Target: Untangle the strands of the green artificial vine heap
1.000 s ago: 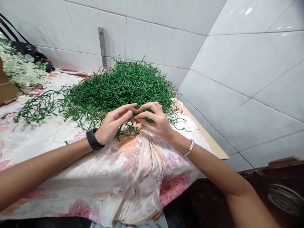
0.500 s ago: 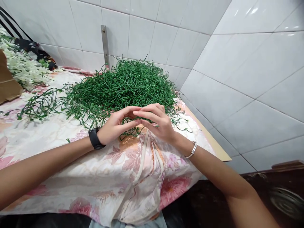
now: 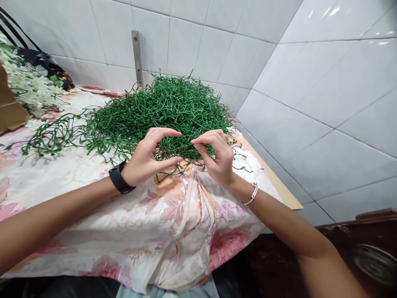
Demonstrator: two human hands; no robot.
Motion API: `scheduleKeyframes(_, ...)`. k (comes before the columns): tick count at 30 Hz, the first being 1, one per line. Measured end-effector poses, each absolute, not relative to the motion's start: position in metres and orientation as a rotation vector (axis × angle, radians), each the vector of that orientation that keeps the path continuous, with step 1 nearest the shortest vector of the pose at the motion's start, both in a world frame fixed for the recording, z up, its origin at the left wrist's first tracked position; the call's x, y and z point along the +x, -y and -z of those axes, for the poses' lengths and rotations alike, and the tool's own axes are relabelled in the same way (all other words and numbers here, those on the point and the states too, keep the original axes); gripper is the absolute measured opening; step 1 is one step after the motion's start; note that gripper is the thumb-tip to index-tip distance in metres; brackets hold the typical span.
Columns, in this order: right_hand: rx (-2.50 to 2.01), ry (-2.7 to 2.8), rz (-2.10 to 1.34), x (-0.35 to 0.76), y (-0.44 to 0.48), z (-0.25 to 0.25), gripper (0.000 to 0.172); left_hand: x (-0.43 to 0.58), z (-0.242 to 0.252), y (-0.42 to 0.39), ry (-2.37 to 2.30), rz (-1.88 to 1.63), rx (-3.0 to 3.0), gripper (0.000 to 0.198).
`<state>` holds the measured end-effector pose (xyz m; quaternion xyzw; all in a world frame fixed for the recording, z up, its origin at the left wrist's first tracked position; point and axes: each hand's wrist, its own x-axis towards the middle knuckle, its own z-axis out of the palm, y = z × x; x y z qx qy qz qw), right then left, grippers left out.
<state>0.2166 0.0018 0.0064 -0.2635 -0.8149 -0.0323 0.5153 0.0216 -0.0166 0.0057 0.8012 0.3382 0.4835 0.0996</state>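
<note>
A large tangled heap of thin green artificial stems [image 3: 173, 103] lies in front of my hands. My left hand [image 3: 147, 157], with a black band on the wrist, is open at the near edge of the heap, thumb and fingers spread apart. Facing it, my right hand [image 3: 217, 155] has thumb and forefinger pinched together. A thin green stem seems to run leftward from that pinch, though it blends with the heap behind. Both hands hover over the flowered cloth [image 3: 124, 231].
White artificial flowers [image 3: 34, 89] and a piece of brown cardboard [image 3: 12, 107] are at the far left. Tiled walls [image 3: 310, 103] meet in a corner behind the heap. A metal bracket [image 3: 136, 58] is fixed to the back wall. A tan board edge [image 3: 285, 194] shows at right.
My hands were together with fingertips meeting. Now they have moved apart, my left hand has opened wide and my right fingers have closed into a pinch.
</note>
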Motion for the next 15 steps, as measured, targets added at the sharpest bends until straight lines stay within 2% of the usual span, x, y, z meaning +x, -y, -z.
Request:
scheduleKeyframes(7,-0.626,1.957,-0.002,0.2169,-0.0028,-0.0080,0.011,0.0210,-0.0076,0.0179,-1.095,-1.487,2.357,0.010)
scheduleKeyframes(15,-0.699,2.039,-0.134,0.2160,-0.0037,-0.0090,0.029,0.0227,-0.0054,0.0190,-1.088,-1.384,2.089,0.013)
